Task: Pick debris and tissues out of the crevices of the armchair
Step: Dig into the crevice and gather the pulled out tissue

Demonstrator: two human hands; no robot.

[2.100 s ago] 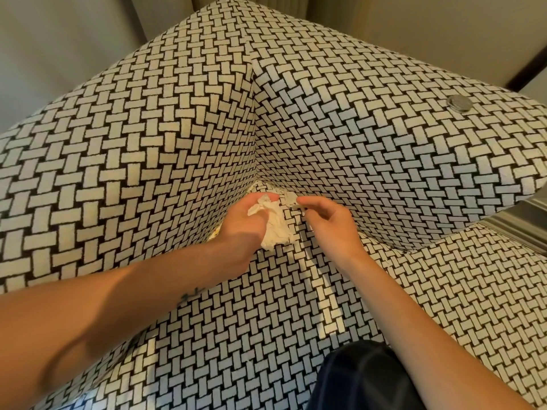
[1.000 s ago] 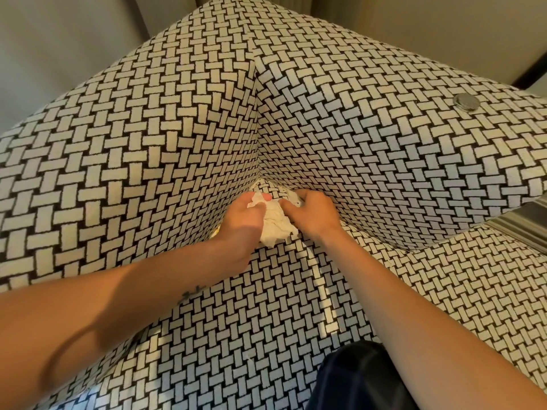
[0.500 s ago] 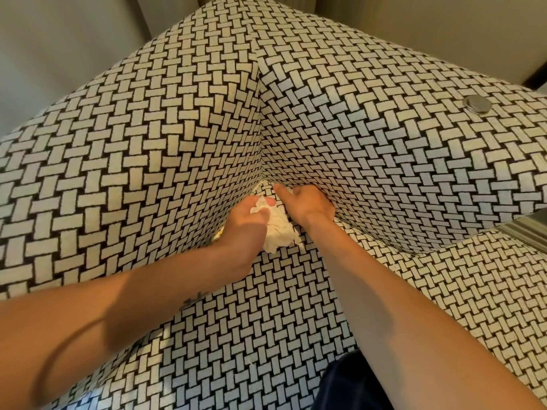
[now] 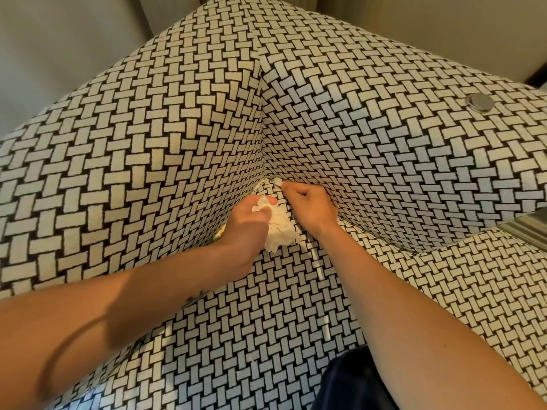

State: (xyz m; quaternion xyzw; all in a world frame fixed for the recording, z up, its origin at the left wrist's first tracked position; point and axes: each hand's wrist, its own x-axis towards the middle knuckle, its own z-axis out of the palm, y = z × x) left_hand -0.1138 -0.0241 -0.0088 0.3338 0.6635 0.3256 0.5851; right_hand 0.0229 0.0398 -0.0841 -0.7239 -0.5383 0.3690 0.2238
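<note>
left hand clutches a crumpled tissue wad at the armchair corner, while right hand, fingers curled, pinches a small white scrap at the crevice.

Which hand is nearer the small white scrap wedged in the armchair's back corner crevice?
Right. The right hand has its fingertips at the small white scrap in the corner. The left hand sits lower, closed around a crumpled white tissue wad.
</note>
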